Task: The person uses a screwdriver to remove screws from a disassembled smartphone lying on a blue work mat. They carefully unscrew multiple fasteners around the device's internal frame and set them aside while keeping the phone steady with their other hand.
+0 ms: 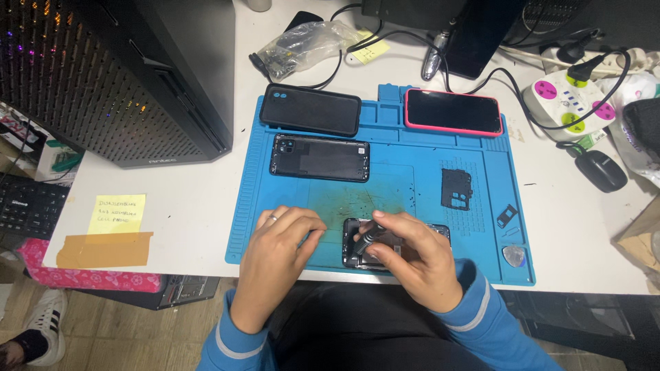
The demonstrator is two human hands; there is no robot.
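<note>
An opened phone body (355, 240) lies at the near edge of a blue repair mat (412, 178). My right hand (412, 257) covers most of it and grips a small black-handled screwdriver (368, 237), tip down on the phone. My left hand (278, 240), a ring on one finger, rests curled on the mat just left of the phone, fingertips close to its edge and holding nothing. Farther up the mat lie a black back cover (320, 157), a black phone case (311, 108) and a phone in a pink case (453, 112).
A black inner frame plate (456, 187), a small tray part (507, 215) and a pick (513, 256) sit on the mat's right side. A black computer tower (130, 75) stands at the left. A power strip (570, 99), mouse (601, 170), cables and a plastic bag (302, 45) crowd the back.
</note>
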